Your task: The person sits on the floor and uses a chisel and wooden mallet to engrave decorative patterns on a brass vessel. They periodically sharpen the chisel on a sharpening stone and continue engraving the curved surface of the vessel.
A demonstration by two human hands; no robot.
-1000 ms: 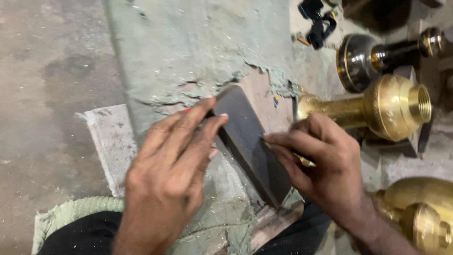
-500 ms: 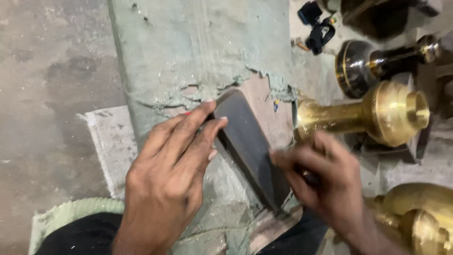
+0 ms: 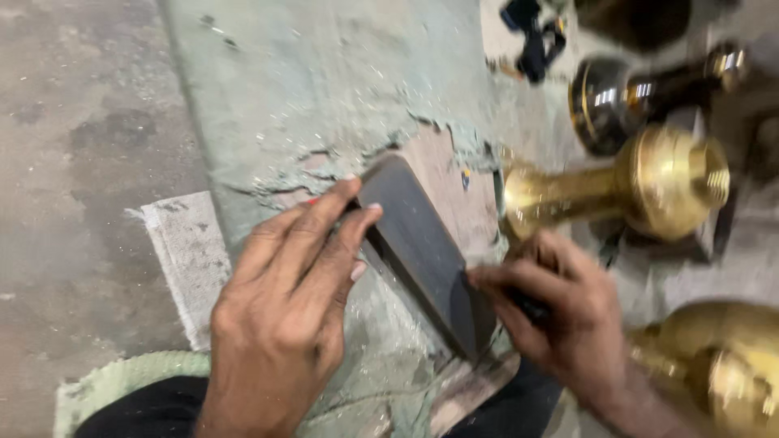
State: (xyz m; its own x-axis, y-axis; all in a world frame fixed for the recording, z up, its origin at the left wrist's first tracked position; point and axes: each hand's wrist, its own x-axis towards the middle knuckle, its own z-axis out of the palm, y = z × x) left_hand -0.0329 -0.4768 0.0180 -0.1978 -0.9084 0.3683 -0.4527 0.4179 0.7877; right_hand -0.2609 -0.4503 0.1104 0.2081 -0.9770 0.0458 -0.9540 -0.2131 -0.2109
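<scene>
Dark slab [image 3: 422, 251]: a flat, dark grey, round-cornered block lay slantwise at the centre of the view, its long axis running from 11 o'clock to 5 o'clock, resting on a worn green cloth [image 3: 324, 89].
Left hand [image 3: 284, 324]: lay palm down at 8 o'clock of the slab; its fingers [image 3: 324, 223] were stretched out together and pressed flat on the slab's upper end, not curled round it.
Right hand [image 3: 560, 316]: sat at 4 o'clock of the slab, blurred; its fingers were drawn together against the slab's lower edge, seemingly pinching something small and dark, though what it was could not be told.
Green cloth: torn and frayed just above the slab, with brownish board showing through the tear.
Brass piece [image 3: 641, 191]: a large golden turned part lay on its side at 2 o'clock of the slab, near the right hand.
Second brass piece [image 3: 722, 357]: lay at 4 o'clock, beside the right wrist, blurred.
Dark polished piece [image 3: 641, 89]: lay at 1 o'clock, beyond the first brass piece.
Floor [image 3: 73, 162]: bare grey concrete at 9 o'clock.
</scene>
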